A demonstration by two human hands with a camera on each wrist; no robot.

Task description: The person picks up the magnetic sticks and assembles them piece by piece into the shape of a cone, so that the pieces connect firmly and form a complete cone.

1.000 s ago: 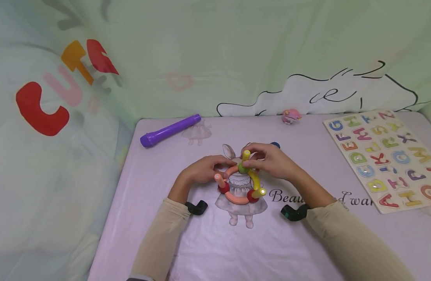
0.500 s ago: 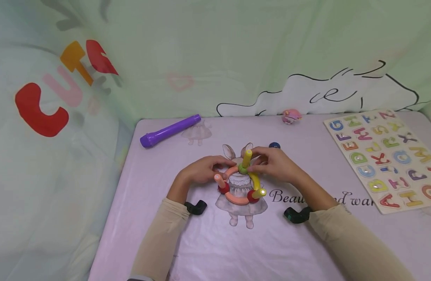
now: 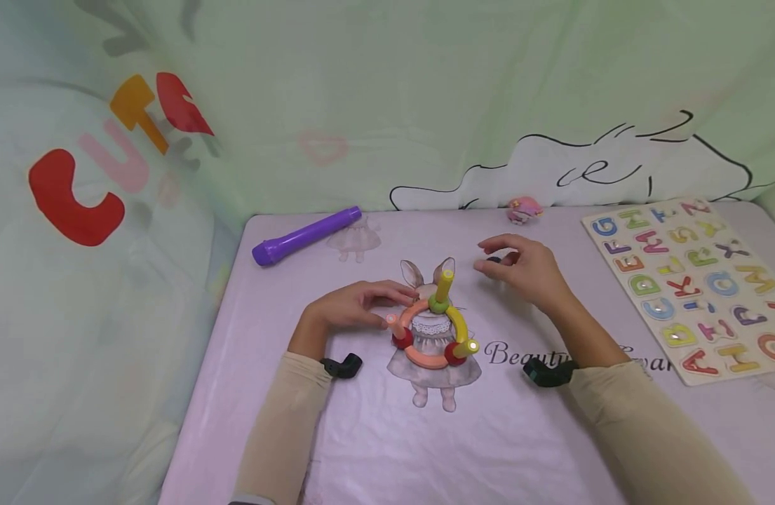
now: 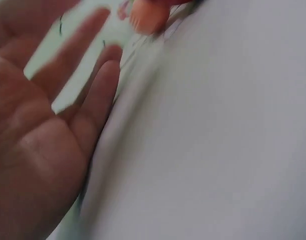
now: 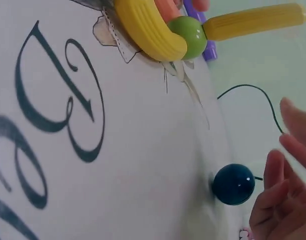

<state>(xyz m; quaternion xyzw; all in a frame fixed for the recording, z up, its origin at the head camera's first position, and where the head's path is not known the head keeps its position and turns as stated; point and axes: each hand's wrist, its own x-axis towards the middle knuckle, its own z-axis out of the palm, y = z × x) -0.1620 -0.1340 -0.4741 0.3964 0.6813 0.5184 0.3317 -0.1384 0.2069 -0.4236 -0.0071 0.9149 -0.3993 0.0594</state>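
Observation:
A ring-shaped toy of joined pieces [image 3: 428, 361] lies on the table, with coral and yellow curved tubes, a green ball [image 5: 194, 38], two red balls and several rods standing up. At its left side is my left hand [image 3: 352, 306], fingers extended and spread, gripping nothing; whether the fingertips touch the ring I cannot tell. My right hand [image 3: 524, 270] hovers beyond the ring to the right, thumb and fingers apart around a dark blue ball [image 5: 233, 184]. In the right wrist view a gap shows between that ball and the fingers. The hand partly hides the ball in the head view.
A purple toy microphone [image 3: 305, 236] lies at the back left. Near the back edge sits a small pink toy [image 3: 524, 210]. On the right is a wooden alphabet board [image 3: 680, 361] with coloured letters. Printed curtains stand along the back and left of the table.
My right hand has let go of the ring toy's green ball and yellow rod and moved right and back to the blue ball. My left hand has drawn slightly left, its fingers straighter.

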